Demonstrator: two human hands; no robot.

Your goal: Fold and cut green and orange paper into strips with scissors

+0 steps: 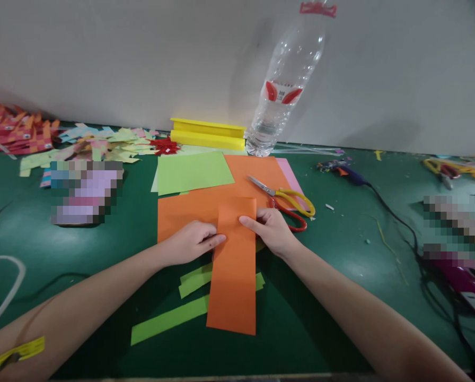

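An orange paper strip [234,276] hangs lengthwise between my hands, over the green tabletop. My left hand [193,241] pinches its left edge, thumb on top. Higher up on the right edge, my right hand [273,228] grips it with the thumb on the front and the fingers behind. Under it lie light green paper strips [169,320]. Behind the hands rests a larger orange sheet [190,209], partly covered by a light green sheet [193,172]. Scissors [281,195] with yellow and red handles lie open on the orange sheet, just beyond my right hand.
A clear plastic bottle [281,79] stands by the wall beside a folded yellow piece [208,133]. Paper scraps [102,143] and red-orange woven pieces [18,130] are piled at the back left. A blue corded tool [352,174] and its cable lie on the right.
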